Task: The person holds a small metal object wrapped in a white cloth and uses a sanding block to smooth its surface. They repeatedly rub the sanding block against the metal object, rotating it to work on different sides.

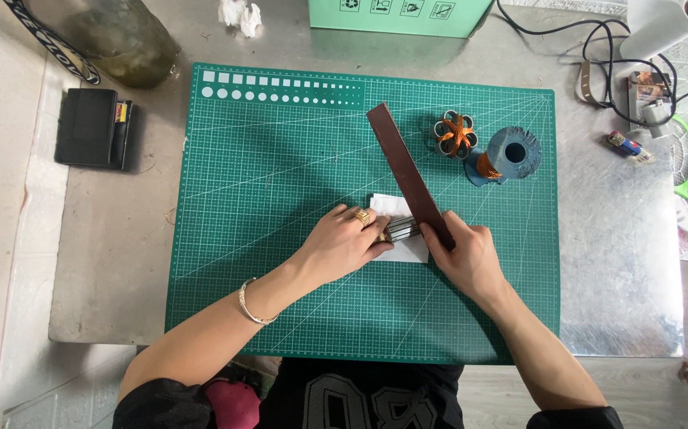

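**2 hands at a small metal stack on the cutting mat**

The left hand (352,238) lies curled over a grey layered metal block (402,229), fingers pressed on it, which sits on a white paper sheet (395,208) on the green cutting mat (280,175). The right hand (467,254) grips the lower end of a long dark brown strip (407,171) — tilted diagonally, touching the block. A copper-wound coil (456,133) and grey spool (510,153) stand nearby.

A single head-worn camera looks almost straight down, from close above, at the desk (614,262); the green cutting mat (280,238) fills the centre, the wearer's torso at 6 o'clock.
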